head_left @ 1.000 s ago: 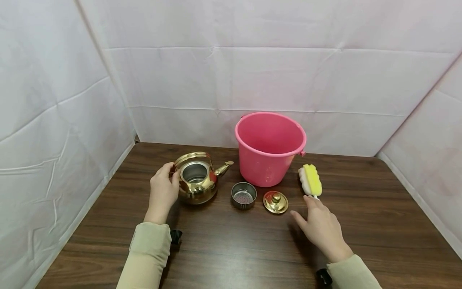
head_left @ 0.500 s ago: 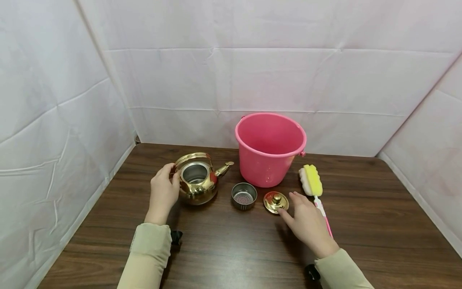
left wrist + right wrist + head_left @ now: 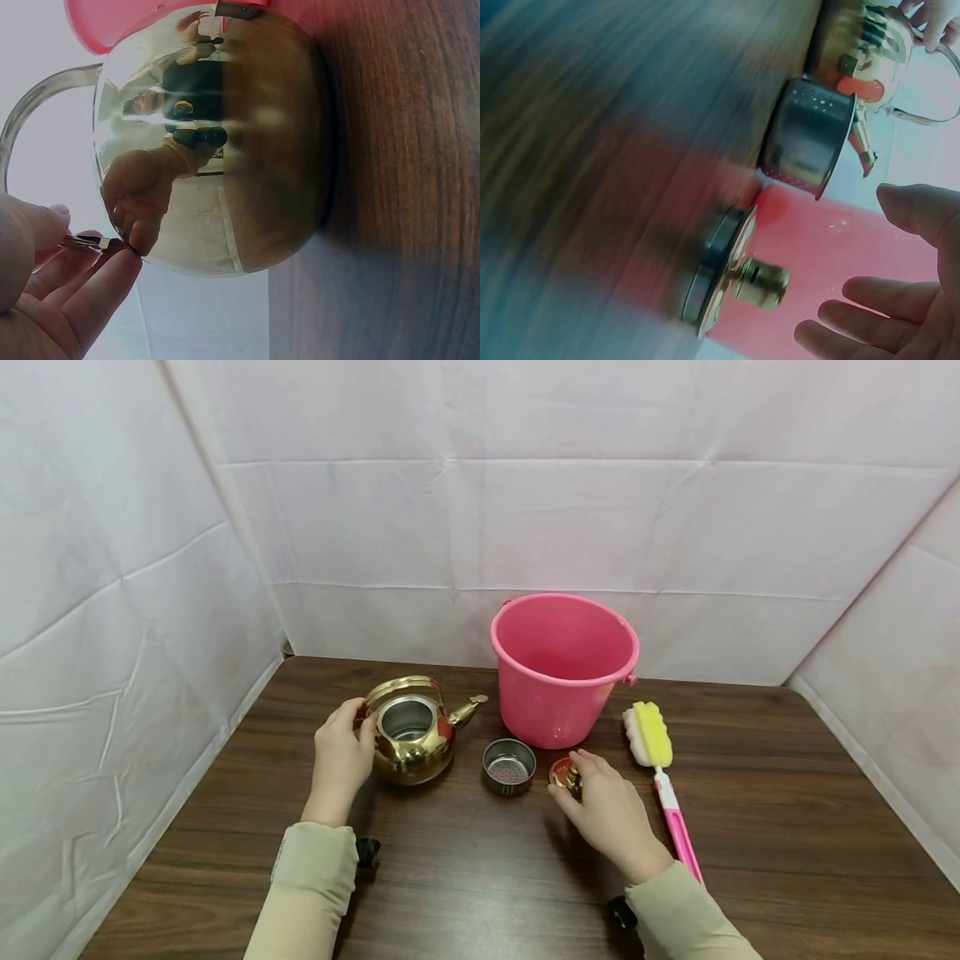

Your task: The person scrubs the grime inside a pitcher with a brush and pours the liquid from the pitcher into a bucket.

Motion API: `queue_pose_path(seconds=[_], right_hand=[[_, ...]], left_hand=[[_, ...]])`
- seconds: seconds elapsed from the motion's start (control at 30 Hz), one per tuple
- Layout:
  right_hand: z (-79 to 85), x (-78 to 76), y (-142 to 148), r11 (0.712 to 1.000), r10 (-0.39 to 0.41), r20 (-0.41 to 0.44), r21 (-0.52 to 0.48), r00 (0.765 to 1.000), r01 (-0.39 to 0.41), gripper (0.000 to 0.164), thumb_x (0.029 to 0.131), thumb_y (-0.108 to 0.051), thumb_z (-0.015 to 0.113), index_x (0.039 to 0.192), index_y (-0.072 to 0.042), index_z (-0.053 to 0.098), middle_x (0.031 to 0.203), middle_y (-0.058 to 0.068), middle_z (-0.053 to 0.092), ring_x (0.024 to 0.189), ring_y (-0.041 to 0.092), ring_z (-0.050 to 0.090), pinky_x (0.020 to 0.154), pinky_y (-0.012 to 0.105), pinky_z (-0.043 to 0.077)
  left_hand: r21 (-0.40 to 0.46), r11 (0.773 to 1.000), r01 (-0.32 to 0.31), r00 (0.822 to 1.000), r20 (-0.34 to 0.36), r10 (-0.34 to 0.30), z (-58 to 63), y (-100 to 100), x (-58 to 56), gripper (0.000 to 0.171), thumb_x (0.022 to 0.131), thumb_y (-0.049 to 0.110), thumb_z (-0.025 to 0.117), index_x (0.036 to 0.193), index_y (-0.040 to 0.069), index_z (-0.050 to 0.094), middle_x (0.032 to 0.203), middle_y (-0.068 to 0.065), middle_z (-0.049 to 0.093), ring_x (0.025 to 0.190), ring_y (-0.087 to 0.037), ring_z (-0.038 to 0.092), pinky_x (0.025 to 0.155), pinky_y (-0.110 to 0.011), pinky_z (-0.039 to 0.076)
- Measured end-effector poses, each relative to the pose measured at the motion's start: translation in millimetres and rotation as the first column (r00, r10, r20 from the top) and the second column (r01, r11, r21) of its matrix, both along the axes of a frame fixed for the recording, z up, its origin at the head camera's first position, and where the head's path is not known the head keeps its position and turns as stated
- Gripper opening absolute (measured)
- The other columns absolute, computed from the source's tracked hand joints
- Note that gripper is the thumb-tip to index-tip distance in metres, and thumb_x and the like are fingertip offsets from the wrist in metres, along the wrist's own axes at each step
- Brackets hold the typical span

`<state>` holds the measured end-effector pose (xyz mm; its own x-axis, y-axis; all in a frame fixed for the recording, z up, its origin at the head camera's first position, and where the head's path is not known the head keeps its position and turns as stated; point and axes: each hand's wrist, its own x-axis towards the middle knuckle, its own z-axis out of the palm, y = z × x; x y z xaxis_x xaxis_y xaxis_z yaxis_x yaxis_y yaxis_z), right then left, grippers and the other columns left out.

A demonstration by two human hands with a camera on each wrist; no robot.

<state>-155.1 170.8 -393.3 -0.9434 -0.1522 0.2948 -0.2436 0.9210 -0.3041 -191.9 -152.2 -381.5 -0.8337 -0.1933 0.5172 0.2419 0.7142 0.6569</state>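
Note:
At the left of the head view stands a gold teapot [image 3: 414, 758] with its top uncovered and its spout pointing right. My left hand [image 3: 340, 760] pinches the near end of its arched handle [image 3: 82, 241] between thumb and fingers. To the right, my right hand [image 3: 611, 817] hovers at the gold lid [image 3: 557, 774] and partly covers it in the head view. The right wrist view shows the lid's knob [image 3: 761, 283] with the fingers spread and apart from it. Between teapot and lid sits a metal strainer basket [image 3: 508, 767] with a perforated bottom.
Behind the strainer and lid stands a pink bucket [image 3: 558, 710]. A sponge brush [image 3: 652, 735] with a pink and white handle lies right of my right hand. White sheets [image 3: 360, 527] wall in the back and sides of the wooden table [image 3: 450, 885].
My right hand has moved left from the brush to the lid, uncovering the brush handle. The left hand and teapot have stayed in place.

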Motion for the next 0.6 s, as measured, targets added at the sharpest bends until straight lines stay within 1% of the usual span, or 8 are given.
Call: queue_pose_path(seconds=[0.2,0.4,0.6], right_hand=[[0.0,-3.3,-7,1.000,0.009,-0.006,-0.015,1.000,-0.009,0.057,0.084,-0.037,0.069,0.126,0.000,0.058,0.128,0.018,0.059,0.114,0.035,0.058,0.089,0.052,0.049],[1.9,-6.3,-16,0.999,0.025,0.005,-0.028,1.000,-0.025,0.058,0.084,-0.038,0.069,0.126,0.000,0.057,0.129,0.018,0.058,0.114,0.035,0.058,0.089,0.053,0.048],[5.2,-8.1,-25,0.998,0.047,-0.002,-0.046,0.999,-0.047,0.057,0.083,-0.037,0.070,0.126,0.000,0.058,0.129,0.018,0.058,0.113,0.034,0.060,0.089,0.052,0.049]], left_hand=[[-0.004,1.000,-0.003,1.000,0.007,0.004,-0.4,0,-1.1,0.023,0.093,0.010,0.058,0.111,-0.004,0.060,0.103,-0.024,0.065,0.094,-0.036,0.064,0.076,-0.045,0.054],[-0.001,1.000,-0.006,1.000,0.015,0.006,-0.2,0,-1.1,0.023,0.094,0.012,0.058,0.111,-0.004,0.060,0.102,-0.023,0.065,0.094,-0.036,0.064,0.076,-0.045,0.054],[0.003,1.000,-0.005,1.000,0.015,0.005,-0.3,0,-0.9,0.023,0.094,0.012,0.058,0.111,-0.003,0.060,0.102,-0.023,0.065,0.094,-0.036,0.064,0.076,-0.045,0.054]])
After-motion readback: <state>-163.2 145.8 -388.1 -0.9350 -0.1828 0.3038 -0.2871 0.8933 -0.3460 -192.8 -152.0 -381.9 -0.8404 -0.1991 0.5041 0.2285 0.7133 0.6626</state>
